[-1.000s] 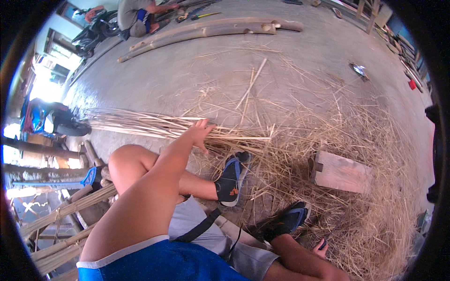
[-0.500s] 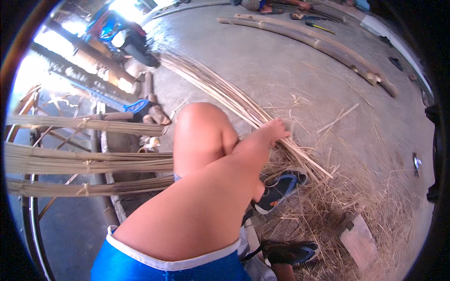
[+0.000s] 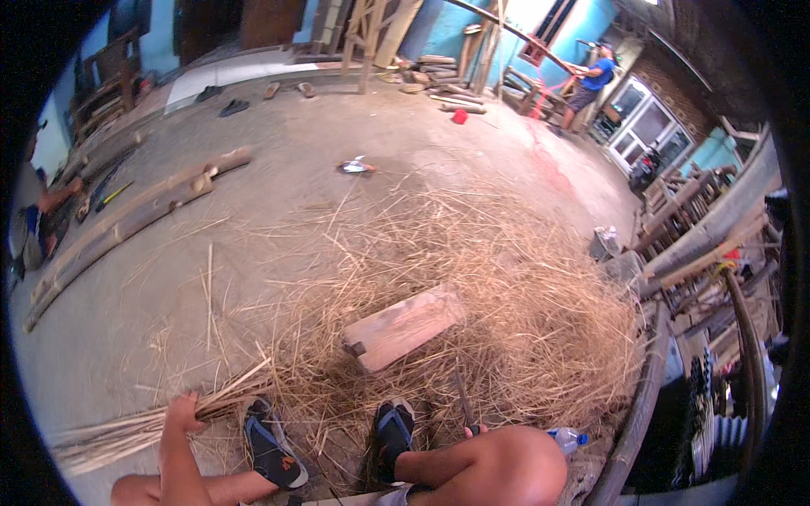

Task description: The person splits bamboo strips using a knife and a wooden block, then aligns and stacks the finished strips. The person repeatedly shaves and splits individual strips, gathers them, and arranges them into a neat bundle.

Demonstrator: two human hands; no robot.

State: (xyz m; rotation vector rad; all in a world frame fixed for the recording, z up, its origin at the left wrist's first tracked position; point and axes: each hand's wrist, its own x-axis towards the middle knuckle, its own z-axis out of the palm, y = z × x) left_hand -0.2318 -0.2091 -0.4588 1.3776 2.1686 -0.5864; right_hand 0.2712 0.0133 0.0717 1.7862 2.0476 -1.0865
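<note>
Lower left of the frame: a bundle of pale strips (image 3: pixel 110 440) lies along the floor (image 3: pixel 278 160); the left hand (image 3: pixel 183 413) is clamped around it near its inner end, beside the left foot (image 3: pixel 274 447); lower centre: a knife (image 3: pixel 463 398) points up the frame, the few visible fingers of the right hand (image 3: pixel 472 431) apparently wrapped about its handle, the rest hidden behind the right knee (image 3: pixel 516 468); likely hazards: the blade stands close to knee and right foot (image 3: pixel 393 434), so a careless swing could cut either; strips could slip or fan apart, no tie being visible; the wooden block (image 3: pixel 407 327), bedded in loose shavings (image 3: pixel 540 312), could rock if loaded; the bottle (image 3: pixel 567 439) could topple if nudged by the knee.
</note>
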